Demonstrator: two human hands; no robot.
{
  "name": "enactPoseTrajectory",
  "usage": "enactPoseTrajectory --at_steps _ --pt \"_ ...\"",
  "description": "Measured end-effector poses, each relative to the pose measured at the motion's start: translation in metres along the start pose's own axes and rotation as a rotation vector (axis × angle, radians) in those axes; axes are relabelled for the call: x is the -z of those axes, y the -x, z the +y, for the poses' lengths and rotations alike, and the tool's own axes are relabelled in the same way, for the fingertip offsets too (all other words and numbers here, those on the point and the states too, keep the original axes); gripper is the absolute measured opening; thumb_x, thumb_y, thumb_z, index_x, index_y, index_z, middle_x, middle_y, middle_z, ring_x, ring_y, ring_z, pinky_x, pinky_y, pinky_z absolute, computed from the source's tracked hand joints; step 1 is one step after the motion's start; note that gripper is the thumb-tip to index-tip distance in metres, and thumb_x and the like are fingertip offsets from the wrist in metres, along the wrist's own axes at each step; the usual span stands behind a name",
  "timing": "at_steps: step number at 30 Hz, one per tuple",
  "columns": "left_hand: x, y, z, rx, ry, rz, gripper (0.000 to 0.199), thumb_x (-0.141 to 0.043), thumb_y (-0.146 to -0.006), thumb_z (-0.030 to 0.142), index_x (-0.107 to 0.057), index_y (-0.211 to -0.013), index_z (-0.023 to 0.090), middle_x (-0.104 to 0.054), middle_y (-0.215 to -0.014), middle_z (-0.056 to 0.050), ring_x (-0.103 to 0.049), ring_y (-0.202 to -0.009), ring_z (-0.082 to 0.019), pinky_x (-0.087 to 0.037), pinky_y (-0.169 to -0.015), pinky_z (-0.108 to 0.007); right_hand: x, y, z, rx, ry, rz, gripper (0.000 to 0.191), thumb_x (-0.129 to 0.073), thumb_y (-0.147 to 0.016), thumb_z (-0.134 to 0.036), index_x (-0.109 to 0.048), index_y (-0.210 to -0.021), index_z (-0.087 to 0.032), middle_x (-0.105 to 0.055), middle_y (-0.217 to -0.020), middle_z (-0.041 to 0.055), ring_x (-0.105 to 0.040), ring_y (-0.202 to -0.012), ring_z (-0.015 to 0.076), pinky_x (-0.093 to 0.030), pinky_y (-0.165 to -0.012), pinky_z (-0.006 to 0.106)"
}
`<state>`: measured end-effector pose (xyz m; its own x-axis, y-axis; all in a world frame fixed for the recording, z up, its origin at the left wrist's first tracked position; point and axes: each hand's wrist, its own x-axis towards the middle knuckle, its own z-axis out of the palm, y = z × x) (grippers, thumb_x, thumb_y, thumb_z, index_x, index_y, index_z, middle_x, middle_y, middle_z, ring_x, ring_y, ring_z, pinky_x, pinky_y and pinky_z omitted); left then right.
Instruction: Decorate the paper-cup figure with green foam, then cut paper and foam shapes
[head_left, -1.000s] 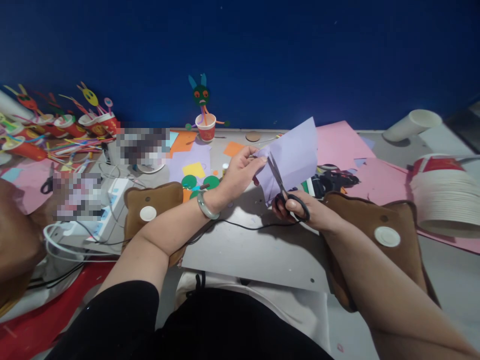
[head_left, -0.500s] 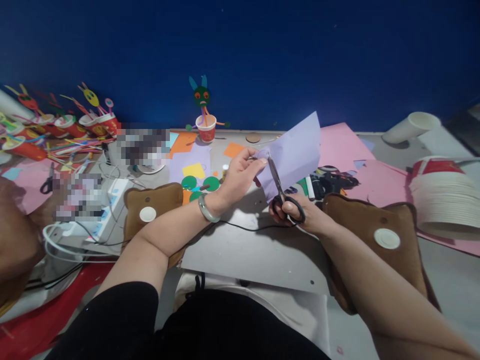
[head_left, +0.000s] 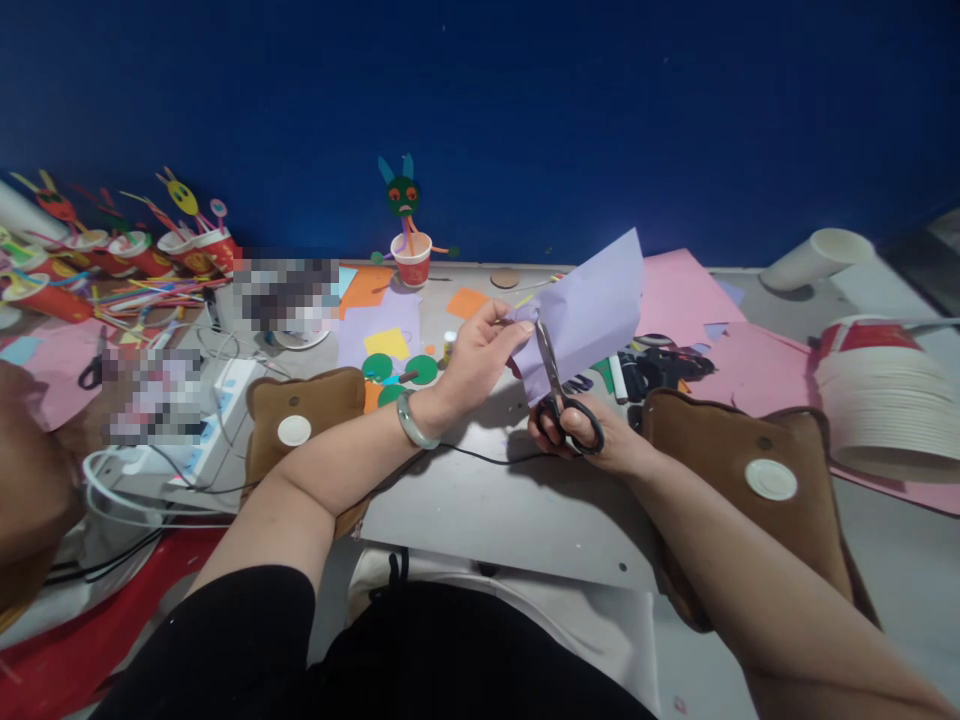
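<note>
My left hand [head_left: 484, 352] pinches the left part of a light purple sheet of paper [head_left: 592, 300], held up above the table. In my right hand [head_left: 589, 432] is a pair of scissors [head_left: 553, 375] with black handles, thumb and fingers through the loops. The blades point up and away, lying against the paper close to my left fingertips. Just how far they are apart is hard to make out. Beyond my left wrist lie green paper circles [head_left: 423, 370] and a yellow paper piece [head_left: 387, 344].
A red paper cup [head_left: 412, 265] with a green-headed figure stands by the blue wall. Pink paper [head_left: 757, 370] and stacked paper cups [head_left: 892, 410] are at right. Brown cushions [head_left: 739, 440] flank my arms. A power strip [head_left: 225, 420] with cables lies left; more decorated cups [head_left: 217, 250] stand behind.
My right hand and the scissors have shifted slightly left and down. The purple paper has tilted a little; my left hand keeps its pinch.
</note>
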<state>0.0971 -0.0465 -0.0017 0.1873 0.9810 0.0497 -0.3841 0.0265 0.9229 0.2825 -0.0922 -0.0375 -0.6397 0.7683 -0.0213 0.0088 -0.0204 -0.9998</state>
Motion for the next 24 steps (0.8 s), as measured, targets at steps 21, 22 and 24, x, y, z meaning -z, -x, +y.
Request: enactPoseTrajectory --at_steps 21,22,24 --pt "-0.0042 0.0046 0.0084 0.057 0.053 0.037 0.03 -0.077 -0.09 0.024 -0.048 -0.082 0.021 -0.045 -0.062 0.009 -0.041 -0.052 -0.005 -0.032 -0.05 -0.021 -0.0053 0.0001 -0.0084 -0.015 0.04 -0.014 0.073 -0.056 -0.086 -0.088 -0.05 -0.064 -0.019 -0.056 -0.061 0.0006 -0.042 -0.044 0.0076 -0.028 -0.044 0.027" --pt "-0.0042 0.0043 0.0082 0.055 0.052 0.039 0.03 -0.076 -0.09 0.023 -0.048 -0.081 0.021 -0.045 -0.062 0.009 -0.041 -0.052 -0.005 -0.032 -0.05 -0.02 -0.0054 0.0001 -0.0089 -0.015 0.047 -0.014 0.073 -0.056 -0.086 -0.088 -0.05 -0.064 -0.019 -0.056 -0.061 0.0006 -0.042 -0.044 0.0075 -0.028 -0.044 0.027" --pt "-0.0038 0.0034 0.0074 0.046 0.049 0.039 0.028 -0.074 -0.091 0.021 -0.048 -0.081 0.021 -0.045 -0.062 0.009 -0.042 -0.051 -0.005 -0.032 -0.05 -0.02 -0.0052 -0.0001 -0.0095 -0.016 0.056 -0.017 0.072 -0.056 -0.086 -0.088 -0.05 -0.064 -0.019 -0.056 -0.061 0.0005 -0.042 -0.044 0.0075 -0.028 -0.044 0.026"
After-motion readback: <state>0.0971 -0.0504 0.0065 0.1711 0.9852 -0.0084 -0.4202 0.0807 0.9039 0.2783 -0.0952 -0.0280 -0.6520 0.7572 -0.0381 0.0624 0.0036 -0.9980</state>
